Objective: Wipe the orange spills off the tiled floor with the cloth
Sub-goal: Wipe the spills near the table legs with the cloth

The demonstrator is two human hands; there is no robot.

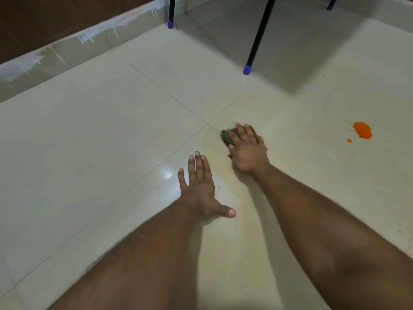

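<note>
My right hand [247, 151] presses a small dark cloth [226, 138] flat against the pale tiled floor [100, 135]; only the cloth's left end shows past my fingers. A faint yellowish smear [223, 173] spreads over the tile around and below it. My left hand [202, 189] lies flat on the floor with fingers spread, holding nothing. A bright orange spill [362, 130] with a small drop [349, 140] beside it sits far to the right. A tiny orange speck [218, 187] lies next to my left hand.
Black furniture legs with blue feet stand at the back: one [248, 70] right of centre, one [171, 24] near the wall, a third [330, 6] at the top right. A paint-splashed grey skirting [67, 52] runs along the left wall.
</note>
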